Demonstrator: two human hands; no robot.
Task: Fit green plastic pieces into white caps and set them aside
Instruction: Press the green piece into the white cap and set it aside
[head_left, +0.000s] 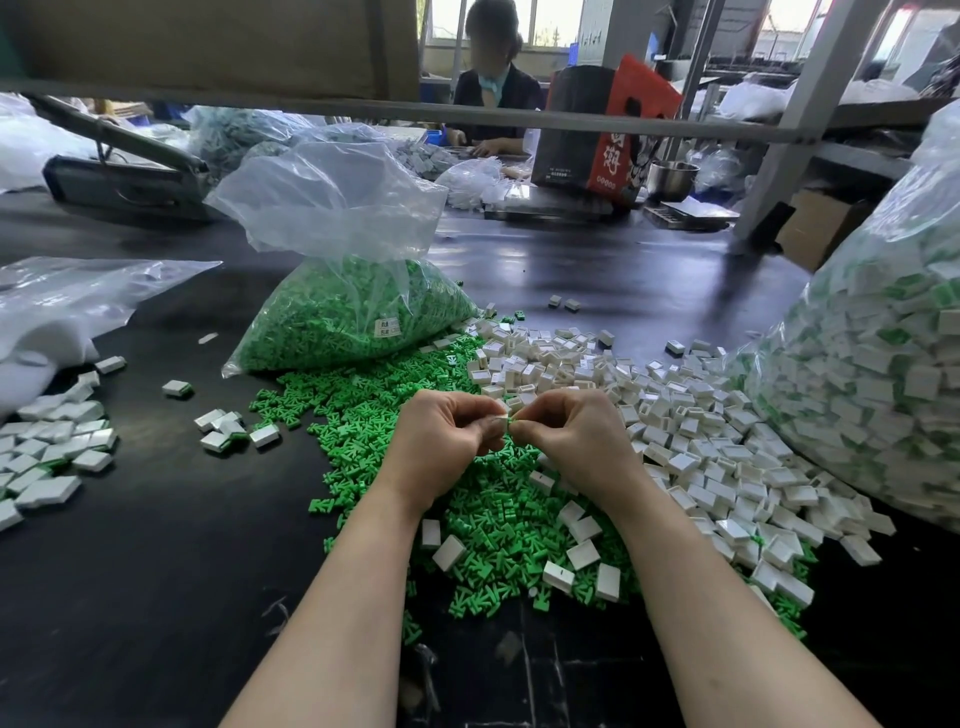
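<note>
tabletop (156, 545): black, matt-ish sheen | green pcs (483, 519): matt plastic | caps (691, 415): glossy white plastic | bag (332, 208): clear film

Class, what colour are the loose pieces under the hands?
Green pieces, seen in the head view.

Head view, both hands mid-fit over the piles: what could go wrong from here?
1. The small white cap and green piece are pinched between the left hand and right hand directly above the loose pile of green plastic pieces; a slip would probably lose the part among lookalikes.
2. Loose white plastic caps spill into the green pile, so an unfitted cap could be mistaken for a finished one.
</note>
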